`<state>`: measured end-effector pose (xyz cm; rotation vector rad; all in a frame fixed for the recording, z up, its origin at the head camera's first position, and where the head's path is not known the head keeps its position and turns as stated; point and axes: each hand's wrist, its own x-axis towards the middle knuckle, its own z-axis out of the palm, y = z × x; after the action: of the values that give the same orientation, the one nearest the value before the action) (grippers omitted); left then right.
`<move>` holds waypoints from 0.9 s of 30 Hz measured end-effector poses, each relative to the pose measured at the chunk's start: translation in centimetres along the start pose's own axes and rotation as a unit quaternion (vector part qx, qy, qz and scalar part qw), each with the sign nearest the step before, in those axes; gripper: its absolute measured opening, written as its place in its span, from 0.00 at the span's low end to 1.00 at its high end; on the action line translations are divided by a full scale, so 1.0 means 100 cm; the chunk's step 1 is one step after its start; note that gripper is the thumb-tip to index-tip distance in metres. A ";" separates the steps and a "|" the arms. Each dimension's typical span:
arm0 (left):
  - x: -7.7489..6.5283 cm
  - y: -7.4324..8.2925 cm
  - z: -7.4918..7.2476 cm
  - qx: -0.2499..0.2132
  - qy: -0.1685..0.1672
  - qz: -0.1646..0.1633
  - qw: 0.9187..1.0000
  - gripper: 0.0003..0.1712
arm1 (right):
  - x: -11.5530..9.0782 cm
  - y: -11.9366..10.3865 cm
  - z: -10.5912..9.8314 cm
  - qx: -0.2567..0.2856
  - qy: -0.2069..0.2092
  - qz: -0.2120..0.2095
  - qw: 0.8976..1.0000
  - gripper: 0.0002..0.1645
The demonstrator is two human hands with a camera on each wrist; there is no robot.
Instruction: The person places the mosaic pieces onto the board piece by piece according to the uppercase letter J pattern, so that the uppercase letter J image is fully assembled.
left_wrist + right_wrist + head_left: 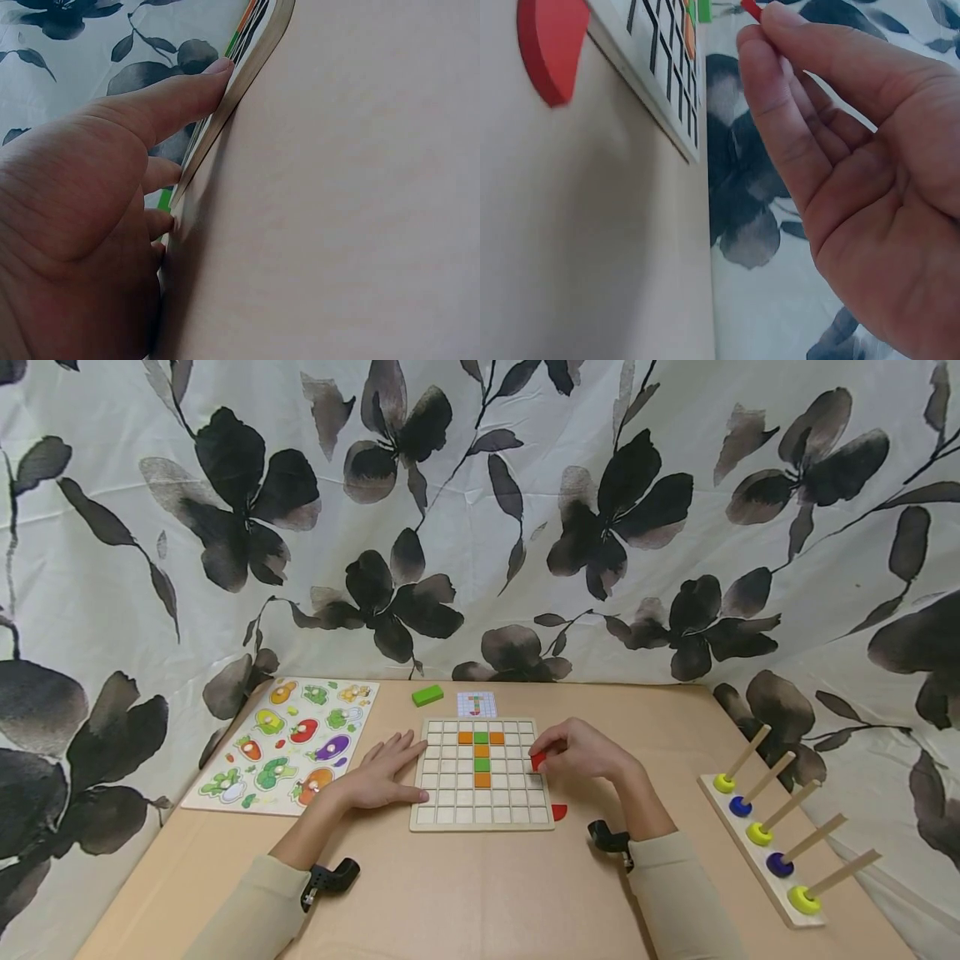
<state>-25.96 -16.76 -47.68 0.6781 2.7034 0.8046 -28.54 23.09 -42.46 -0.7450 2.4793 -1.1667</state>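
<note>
A pale wooden grid board (447,816) lies mid-table, with several orange and green square tiles (482,752) set in a T shape in its cells. My left hand (380,774) rests with fingers spread along the board's left edge; in the left wrist view the thumb (191,96) touches the rim. Over the board's right side, my right hand (588,750) pinches a small red piece (537,762) between thumb and fingertips, which hide most of it. Another red piece (549,49), with a curved edge, lies beside the board's lower right corner.
Behind the board are a green block (427,695) and a small pattern card (477,704). A vegetable puzzle board (288,747) lies at left. On the right stands a peg rack (761,860) with yellow and blue rings. A floral cloth (480,527) hangs behind the table.
</note>
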 end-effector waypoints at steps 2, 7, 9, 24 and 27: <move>0.000 0.000 0.000 -0.001 0.000 -0.001 1.000 0.58 | 0.002 -0.002 0.004 0.001 0.000 -0.002 1.000 0.12; 0.000 0.001 0.000 -0.001 0.000 0.000 1.000 0.58 | 0.007 -0.007 0.013 -0.004 -0.003 -0.008 1.000 0.12; 0.000 0.001 0.000 -0.001 0.000 0.000 1.000 0.58 | 0.009 -0.009 0.015 -0.008 -0.004 -0.011 1.000 0.12; 0.000 0.001 0.000 0.000 -0.002 0.001 1.000 0.58 | 0.017 -0.018 0.035 -0.006 -0.007 -0.010 1.000 0.14; 0.000 0.001 0.000 0.000 -0.002 0.001 1.000 0.58 | 0.019 -0.018 0.038 -0.006 -0.009 -0.009 1.000 0.14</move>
<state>-25.93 -16.74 -47.62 0.6815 2.7006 0.8020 -27.74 18.68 -43.49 -0.7783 2.4710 -1.1472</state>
